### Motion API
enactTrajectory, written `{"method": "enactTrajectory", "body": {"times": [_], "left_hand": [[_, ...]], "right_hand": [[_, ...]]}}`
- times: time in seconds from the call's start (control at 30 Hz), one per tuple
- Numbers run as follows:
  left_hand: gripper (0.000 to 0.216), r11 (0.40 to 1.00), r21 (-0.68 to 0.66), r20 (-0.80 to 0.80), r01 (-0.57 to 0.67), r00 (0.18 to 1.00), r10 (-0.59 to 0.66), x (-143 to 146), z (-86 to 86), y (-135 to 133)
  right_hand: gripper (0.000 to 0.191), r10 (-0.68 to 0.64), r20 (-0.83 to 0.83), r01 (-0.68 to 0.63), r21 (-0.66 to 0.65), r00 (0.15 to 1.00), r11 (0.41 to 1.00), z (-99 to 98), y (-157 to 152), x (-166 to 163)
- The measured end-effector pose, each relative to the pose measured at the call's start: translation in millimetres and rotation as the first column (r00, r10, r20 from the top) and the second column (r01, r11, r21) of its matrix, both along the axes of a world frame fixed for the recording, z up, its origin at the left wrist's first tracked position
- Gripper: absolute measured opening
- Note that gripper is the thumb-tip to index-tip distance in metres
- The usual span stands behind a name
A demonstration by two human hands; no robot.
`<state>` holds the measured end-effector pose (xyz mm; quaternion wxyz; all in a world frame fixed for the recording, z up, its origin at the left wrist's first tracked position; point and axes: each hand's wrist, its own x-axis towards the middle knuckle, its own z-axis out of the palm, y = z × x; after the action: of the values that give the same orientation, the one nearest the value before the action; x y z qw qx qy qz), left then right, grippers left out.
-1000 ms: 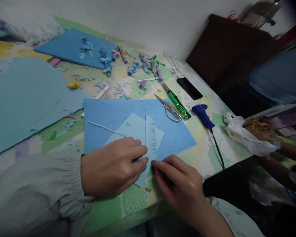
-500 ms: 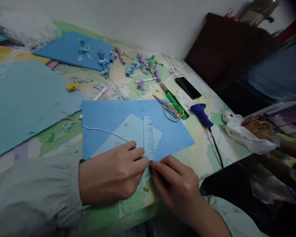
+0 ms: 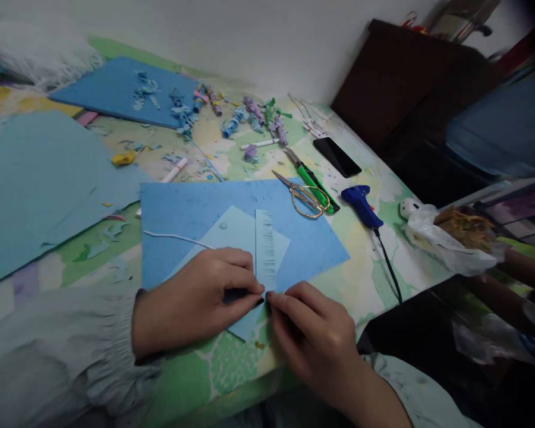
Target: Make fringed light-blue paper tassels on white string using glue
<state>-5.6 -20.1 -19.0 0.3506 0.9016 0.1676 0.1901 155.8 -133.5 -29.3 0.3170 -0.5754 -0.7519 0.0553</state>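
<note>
A light blue paper strip [image 3: 264, 244] with a row of cuts along its right side lies over a light blue sheet [image 3: 225, 235] on a larger blue sheet [image 3: 178, 205]. My left hand [image 3: 200, 294] pinches at the strip's near end, thumb and forefinger together. Right beside it, my right hand [image 3: 314, 330] is closed on the same end, its fingertips almost meeting the left ones. A white string [image 3: 173, 235] runs across the sheets towards my left hand. Gold-handled scissors [image 3: 310, 200] and a green utility knife [image 3: 316, 187] lie at the blue sheet's far right.
A blue glue gun [image 3: 360, 205] with a black cord and a black phone [image 3: 337, 157] lie to the right. Curled paper rolls [image 3: 234, 122] and scraps are scattered at the back. At the right edge, another person's hands hold food in a plastic bag [image 3: 446, 241].
My left thumb has come into view as the hand turned, its fingertips still at the strip's near end. My right hand stays nearly in place. The view has shifted slightly.
</note>
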Motion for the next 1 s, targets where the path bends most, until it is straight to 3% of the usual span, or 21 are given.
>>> {"method": "enactTrajectory", "body": {"times": [0.4,0.7,0.83,1.0], "left_hand": [[0.014,0.995,-0.083,-0.135,-0.056,0.990,0.045,5.8,0.6,3.9],[0.012,0.951,-0.276,-0.026,-0.141,0.990,0.139,-1.6,5.7,8.2],[0.012,0.958,-0.220,0.026,-0.185,0.980,0.195,-2.3,5.0,7.8],[0.012,0.942,-0.034,0.109,-0.333,0.936,0.335,-2.3,5.7,5.0]], "right_hand": [[0.017,0.009,-0.021,-0.010,-0.023,1.000,1.000,0.7,-0.2,0.7],[0.017,-0.009,-0.185,0.001,-0.041,0.983,0.999,2.3,-0.2,3.3],[0.017,-0.050,-0.281,0.024,-0.095,0.958,0.995,11.0,6.2,14.2],[0.019,-0.053,-0.151,0.037,-0.106,0.987,0.994,35.5,51.2,36.3]]}}
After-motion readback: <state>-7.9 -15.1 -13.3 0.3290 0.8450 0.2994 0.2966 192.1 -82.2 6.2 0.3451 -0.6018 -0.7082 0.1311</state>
